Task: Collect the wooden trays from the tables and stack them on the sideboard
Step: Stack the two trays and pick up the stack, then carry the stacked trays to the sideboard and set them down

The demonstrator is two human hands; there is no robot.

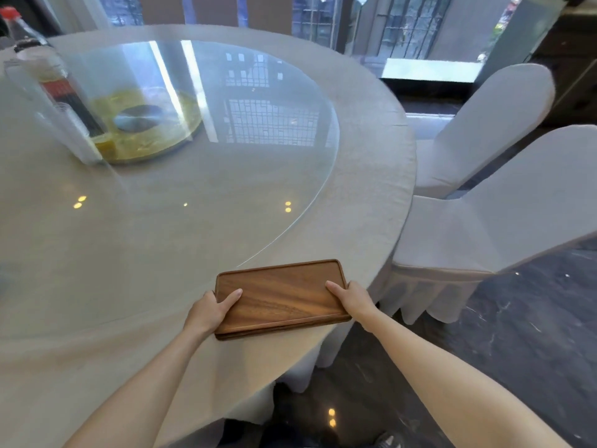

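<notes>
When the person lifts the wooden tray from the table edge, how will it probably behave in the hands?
The wooden tray looks like flat solid wood, so it should stay stiff. It seems thin, so probably light. The left hand and right hand hold opposite short ends, thumbs on top, which should keep it level; the smooth finish might slide a little. A second edge shows underneath, perhaps another tray.

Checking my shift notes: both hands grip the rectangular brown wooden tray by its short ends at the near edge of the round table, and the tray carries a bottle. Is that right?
Not quite. In the head view the rectangular brown wooden tray carries nothing. The left hand and right hand do grip its short ends at the near edge of the round cloth-covered table.
</notes>
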